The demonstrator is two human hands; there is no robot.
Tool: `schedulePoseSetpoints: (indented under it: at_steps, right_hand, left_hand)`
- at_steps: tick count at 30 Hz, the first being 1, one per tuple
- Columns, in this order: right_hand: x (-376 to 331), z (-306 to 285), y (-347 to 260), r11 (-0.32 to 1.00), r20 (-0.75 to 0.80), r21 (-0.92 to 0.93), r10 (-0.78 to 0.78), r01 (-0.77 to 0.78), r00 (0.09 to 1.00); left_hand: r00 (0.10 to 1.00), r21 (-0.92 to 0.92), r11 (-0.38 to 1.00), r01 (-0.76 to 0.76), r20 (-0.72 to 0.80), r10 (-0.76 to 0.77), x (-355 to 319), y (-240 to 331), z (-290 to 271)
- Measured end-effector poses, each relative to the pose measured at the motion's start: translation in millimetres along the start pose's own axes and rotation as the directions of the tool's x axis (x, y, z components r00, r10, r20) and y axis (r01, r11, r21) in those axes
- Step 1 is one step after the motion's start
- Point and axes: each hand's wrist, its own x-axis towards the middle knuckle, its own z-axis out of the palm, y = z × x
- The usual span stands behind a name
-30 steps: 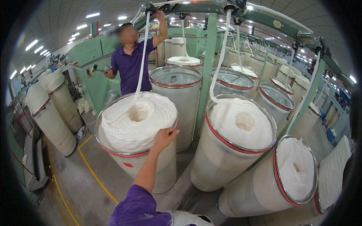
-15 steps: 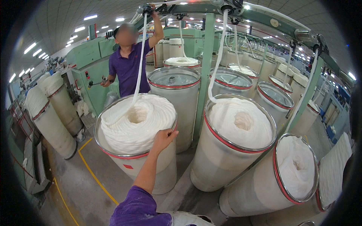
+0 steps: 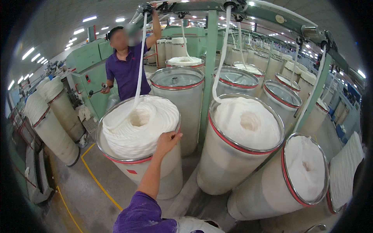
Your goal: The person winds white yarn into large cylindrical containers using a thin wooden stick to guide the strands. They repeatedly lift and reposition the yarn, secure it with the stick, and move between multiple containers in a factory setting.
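Note:
My left hand (image 3: 167,143) is closed over the right side of the metal rim of a tall white sliver can (image 3: 155,171), its fingertips partly hidden. Inside the can, thick white sliver (image 3: 155,120) lies coiled around a central hole and bulges above the rim. One strand of sliver (image 3: 140,70) runs from the coil up to a guide on the overhead green frame (image 3: 194,6). Across the can stands a co-worker in a purple shirt (image 3: 126,73). One of the co-worker's hands is raised at that guide, and the other is by a dark-handled lever. My right hand is out of view.
Beside my can stands another full sliver can (image 3: 223,163), and a tilted one (image 3: 256,198) is at the lower right. Behind them are cans with lowered tops (image 3: 176,79) and a green post (image 3: 210,58). Two cans (image 3: 58,128) lean at left, near yellow floor lines (image 3: 97,180).
The view has shifted slightly. The co-worker's head has turned and moved a little left. My left hand stays on the can's rim.

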Motion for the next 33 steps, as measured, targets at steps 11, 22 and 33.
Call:
schedulePoseSetpoints:
  at_steps: [11, 22, 33]
  right_hand:
    - [-1, 6, -1, 1.000, -0.041, 0.012, -0.024, 0.024, 0.999]
    - [24, 36, 10, 1.000, -0.008, 0.011, 0.010, -0.010, 1.000]
    - [13, 23, 8, 0.999, -0.108, 0.044, 0.007, -0.002, 0.994]
  left_hand:
    - [0.997, 0.050, 0.996, 0.070, 0.021, -0.071, 0, 13, -3]
    - [0.995, 0.038, 0.995, 0.093, 0.043, -0.095, 3, 6, -2]
    - [0.993, 0.103, 0.989, -0.107, 0.063, 0.100, 7, -18, -3]
